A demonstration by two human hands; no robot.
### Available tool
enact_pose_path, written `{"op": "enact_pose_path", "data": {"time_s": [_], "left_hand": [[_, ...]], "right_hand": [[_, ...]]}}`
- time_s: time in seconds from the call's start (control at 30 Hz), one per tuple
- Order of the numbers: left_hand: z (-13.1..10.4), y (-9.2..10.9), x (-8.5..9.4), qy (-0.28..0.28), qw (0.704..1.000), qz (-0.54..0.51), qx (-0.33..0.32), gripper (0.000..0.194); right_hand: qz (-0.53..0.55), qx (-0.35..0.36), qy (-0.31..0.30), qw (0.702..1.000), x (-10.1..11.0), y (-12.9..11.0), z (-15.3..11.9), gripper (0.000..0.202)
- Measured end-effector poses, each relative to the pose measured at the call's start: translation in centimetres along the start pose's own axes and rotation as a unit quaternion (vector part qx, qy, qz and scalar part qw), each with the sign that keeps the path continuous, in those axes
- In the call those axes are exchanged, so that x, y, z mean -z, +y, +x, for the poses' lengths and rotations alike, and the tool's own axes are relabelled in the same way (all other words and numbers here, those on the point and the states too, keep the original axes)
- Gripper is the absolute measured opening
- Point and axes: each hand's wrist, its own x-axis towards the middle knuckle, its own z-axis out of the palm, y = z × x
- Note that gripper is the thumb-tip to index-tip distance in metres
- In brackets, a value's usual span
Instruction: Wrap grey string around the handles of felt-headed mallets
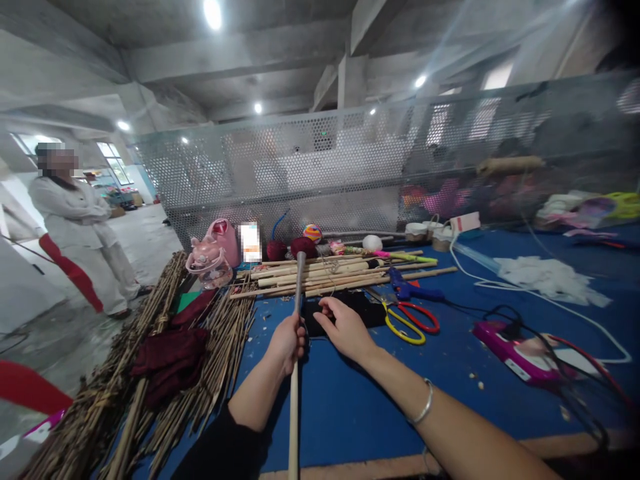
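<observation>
My left hand is closed around a long wooden stick that runs from the table's near edge toward the back. Above my fist the stick's upper part looks grey and wrapped. My right hand is just right of the stick, over a black cloth. Its fingers are curled with thumb and forefinger close together; a thin wire or thread shows near them, but what they hold is too small to make out. Scissors with yellow and red handles and a blue glue gun lie to the right.
Pale sticks and yarn balls lie behind my hands. Bundled twigs and maroon cloth cover the left side. A purple power strip with cables is at right. A perforated metal screen rises behind; a person stands at left.
</observation>
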Motion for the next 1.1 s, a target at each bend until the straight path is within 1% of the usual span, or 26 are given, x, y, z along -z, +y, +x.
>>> {"op": "enact_pose_path", "data": {"time_s": [0.27, 0.47, 0.63, 0.8, 0.87, 1.0, 1.1], "left_hand": [[-0.2, 0.2, -0.2, 0.009, 1.000, 0.003, 0.004, 0.033], [-0.1, 0.2, -0.4, 0.028, 0.999, 0.015, 0.009, 0.040], [0.1, 0.3, -0.4, 0.021, 1.000, 0.023, 0.002, 0.038], [0.3, 0.2, -0.3, 0.008, 1.000, 0.014, 0.009, 0.037], [0.4, 0.2, -0.3, 0.010, 1.000, 0.015, 0.005, 0.037], [0.4, 0.1, -0.4, 0.014, 1.000, 0.021, -0.007, 0.034], [0.4, -0.1, -0.4, 0.013, 1.000, 0.022, -0.011, 0.030]], "right_hand": [[0.031, -0.014, -0.040, 0.999, 0.7, 1.2, -0.1, 0.019], [0.047, -0.018, -0.080, 0.996, 0.9, 0.7, -0.2, 0.016], [0.036, -0.010, -0.090, 0.995, 1.2, 0.4, -0.1, 0.016], [0.011, 0.020, -0.099, 0.995, 1.3, 0.9, -0.1, 0.019], [0.001, 0.035, -0.098, 0.995, 1.3, 1.2, -0.2, 0.021], [-0.011, 0.061, -0.118, 0.991, 1.2, 1.3, -0.4, 0.021], [-0.013, 0.067, -0.114, 0.991, 1.3, 1.1, -0.4, 0.020]]}}
